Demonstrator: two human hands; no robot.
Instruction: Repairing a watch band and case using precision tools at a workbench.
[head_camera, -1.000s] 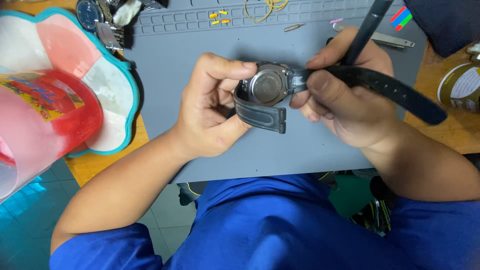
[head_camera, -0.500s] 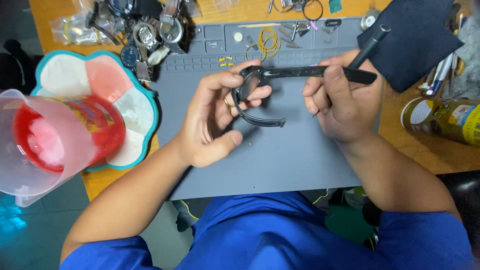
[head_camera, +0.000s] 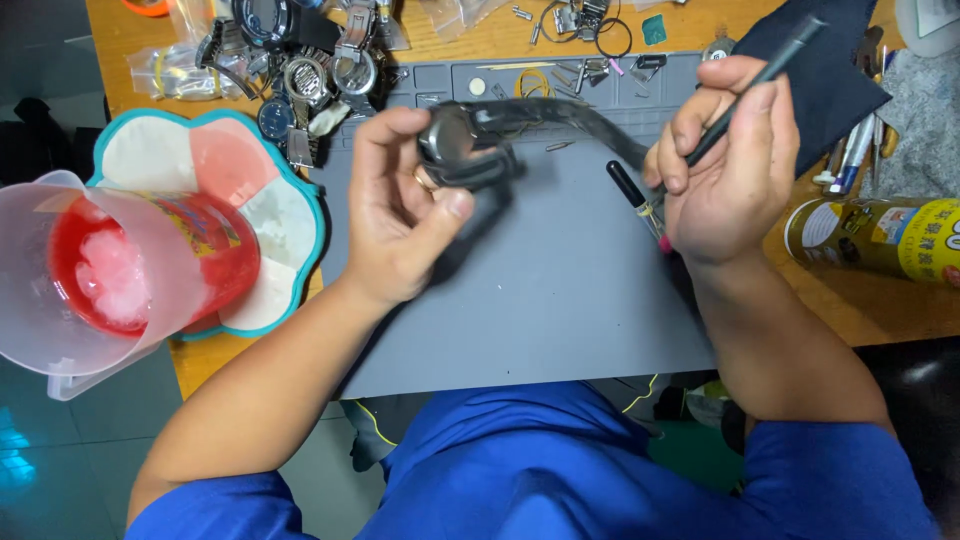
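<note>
Grey mat covers desk. Clear jug at left holds red drink, ice. Yellow-labelled can lies at right. Left hand fingers clamped on wristwatch above mat. Right hand fingers closed around black tool.

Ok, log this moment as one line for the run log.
left hand: holds wristwatch by its case | right hand: grips black pen-like tool and strap end | surface: grey work mat | nearby: red-filled plastic jug

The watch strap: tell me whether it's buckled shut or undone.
Undone. The watch strap trails loose from the watch in the left hand toward the right hand.
</note>
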